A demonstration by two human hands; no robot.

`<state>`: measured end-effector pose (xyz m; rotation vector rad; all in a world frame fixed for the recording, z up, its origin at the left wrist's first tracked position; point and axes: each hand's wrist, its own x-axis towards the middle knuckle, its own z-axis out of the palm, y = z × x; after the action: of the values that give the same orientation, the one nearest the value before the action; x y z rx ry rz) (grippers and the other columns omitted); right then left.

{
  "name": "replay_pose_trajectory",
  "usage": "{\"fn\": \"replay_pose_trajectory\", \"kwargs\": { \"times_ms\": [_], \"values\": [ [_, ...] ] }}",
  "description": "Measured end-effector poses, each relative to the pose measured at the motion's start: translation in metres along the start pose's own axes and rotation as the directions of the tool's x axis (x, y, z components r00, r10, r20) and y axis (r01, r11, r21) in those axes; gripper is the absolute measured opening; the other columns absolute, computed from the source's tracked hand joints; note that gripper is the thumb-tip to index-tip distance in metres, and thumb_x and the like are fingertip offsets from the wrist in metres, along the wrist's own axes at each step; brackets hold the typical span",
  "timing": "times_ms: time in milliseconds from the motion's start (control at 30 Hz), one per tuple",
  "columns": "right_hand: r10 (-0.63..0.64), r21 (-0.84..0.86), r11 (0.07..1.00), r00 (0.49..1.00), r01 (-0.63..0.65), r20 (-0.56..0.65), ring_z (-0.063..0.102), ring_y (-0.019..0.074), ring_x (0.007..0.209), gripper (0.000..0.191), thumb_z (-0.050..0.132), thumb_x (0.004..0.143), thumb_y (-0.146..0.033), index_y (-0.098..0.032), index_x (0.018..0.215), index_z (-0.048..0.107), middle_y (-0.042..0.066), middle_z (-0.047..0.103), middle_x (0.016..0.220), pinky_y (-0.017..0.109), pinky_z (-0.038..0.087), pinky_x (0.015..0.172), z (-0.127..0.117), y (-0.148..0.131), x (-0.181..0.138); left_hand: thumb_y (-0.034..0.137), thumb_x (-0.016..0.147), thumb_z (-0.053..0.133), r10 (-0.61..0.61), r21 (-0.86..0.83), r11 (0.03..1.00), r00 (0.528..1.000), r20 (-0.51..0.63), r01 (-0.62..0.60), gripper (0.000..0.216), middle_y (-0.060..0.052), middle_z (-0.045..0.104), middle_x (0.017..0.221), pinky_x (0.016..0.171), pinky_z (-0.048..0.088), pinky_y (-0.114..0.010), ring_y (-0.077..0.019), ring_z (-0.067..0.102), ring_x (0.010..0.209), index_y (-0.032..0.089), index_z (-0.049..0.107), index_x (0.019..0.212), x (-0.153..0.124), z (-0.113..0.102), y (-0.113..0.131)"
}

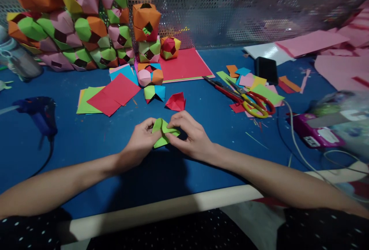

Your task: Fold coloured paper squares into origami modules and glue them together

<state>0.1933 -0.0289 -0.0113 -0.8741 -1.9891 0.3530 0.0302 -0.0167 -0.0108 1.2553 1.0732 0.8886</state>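
Observation:
A folded green paper piece [163,131] lies on the blue table [86,142] in front of me. My left hand [142,140] pinches its left side with fingers closed on it. My right hand [191,134] presses and grips its right side from above. Just beyond lie a folded red paper piece [175,101] and a green-and-blue folded piece [155,92].
A stack of coloured paper balls [75,31] fills the back left. Loose paper squares [109,94] and a red sheet [184,65] lie behind. Scissors [245,96], a black phone [265,69], a blue glue gun [39,113] at left, cables and pink paper at right.

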Motion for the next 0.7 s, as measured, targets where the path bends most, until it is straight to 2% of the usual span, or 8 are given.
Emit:
{"fn": "replay_pose_trajectory", "kwargs": {
  "times_ms": [167,333,433,533,600,700],
  "values": [
    [0.030,0.017,0.999,0.996,-0.028,-0.089,0.055,0.0169,0.079,0.006,0.054,0.083,-0.014,-0.020,0.085,0.054,0.005,0.056,0.081,0.033,0.047,0.069,-0.0030,0.0013,0.0022,0.031,0.071,0.065,-0.007,0.037,0.999,1.000,0.008,0.007,0.018,0.003,0.053,0.070,0.057,0.038,-0.021,-0.0088,0.047,0.062,0.015,0.056,0.076,-0.0006,0.0003,0.0019],
    [0.134,0.047,0.991,0.976,-0.127,-0.174,0.055,0.0156,0.078,0.008,0.053,0.086,-0.016,-0.020,0.080,0.055,0.003,0.057,0.078,0.032,0.046,0.071,-0.0089,0.0004,0.0042,0.029,0.069,0.067,-0.051,0.000,0.999,0.999,0.004,0.051,0.020,0.002,0.057,0.071,0.055,0.039,-0.021,-0.0089,0.050,0.060,0.015,0.058,0.080,-0.0011,0.0018,0.0045],
    [0.212,0.123,0.974,0.963,-0.193,-0.167,0.054,0.0148,0.079,0.001,0.053,0.086,-0.019,-0.020,0.085,0.054,0.003,0.056,0.084,0.031,0.046,0.072,-0.0095,0.0012,0.0045,0.029,0.068,0.068,-0.064,-0.017,0.998,0.998,-0.020,0.063,0.020,0.002,0.057,0.069,0.053,0.039,-0.020,-0.0088,0.050,0.059,0.015,0.058,0.079,-0.0012,0.0023,0.0051],
    [0.297,0.190,0.944,0.946,-0.270,-0.129,0.052,0.0132,0.073,0.015,0.061,0.080,-0.022,-0.020,0.090,0.051,0.002,0.054,0.084,0.029,0.047,0.067,-0.0055,0.0043,0.0035,0.030,0.069,0.068,-0.057,0.001,0.998,0.997,-0.052,0.057,0.021,0.002,0.058,0.069,0.053,0.039,-0.021,-0.0093,0.051,0.059,0.015,0.057,0.078,-0.0010,0.0022,0.0043],
    [0.298,0.169,0.946,0.946,-0.276,-0.125,0.050,0.0123,0.068,0.013,0.060,0.078,-0.019,-0.021,0.085,0.049,0.000,0.052,0.077,0.027,0.045,0.064,-0.0024,0.0061,0.0028,0.031,0.069,0.067,-0.067,0.006,0.998,0.997,-0.039,0.068,0.021,0.002,0.058,0.069,0.054,0.040,-0.021,-0.0102,0.052,0.060,0.016,0.057,0.079,-0.0007,0.0019,0.0029],
    [0.185,0.101,0.980,0.976,-0.174,-0.113,0.050,0.0133,0.069,0.010,0.051,0.079,-0.011,-0.021,0.077,0.049,0.000,0.051,0.073,0.029,0.044,0.064,-0.0010,0.0057,0.0023,0.032,0.070,0.067,-0.048,0.027,0.998,0.999,-0.023,0.049,0.021,0.002,0.057,0.069,0.055,0.040,-0.021,-0.0098,0.051,0.060,0.016,0.057,0.078,0.0001,0.0012,0.0001]
  ]
}}
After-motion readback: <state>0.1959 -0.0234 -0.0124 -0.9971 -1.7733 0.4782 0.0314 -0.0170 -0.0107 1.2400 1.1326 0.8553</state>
